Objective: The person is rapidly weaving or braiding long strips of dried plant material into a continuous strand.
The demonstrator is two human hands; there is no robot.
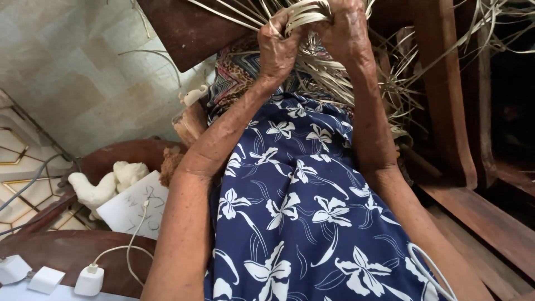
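Observation:
My left hand (278,47) and my right hand (345,28) are both raised in front of me near the top of the head view. Each is closed around a bundle of pale dried leaf strips (304,14), which fan out upward and hang down (334,78) between my forearms. My right hand's fingers are partly cut off by the frame's top edge. Below my arms lies my lap in a blue dress with white flowers (301,212).
A dark wooden chair (446,89) stands on the right. At left, a round wooden surface (61,251) bears white chargers (89,278), a white cable (134,234), a sheet of paper (139,209) and a white toy figure (106,184). Beyond is tiled floor (72,72).

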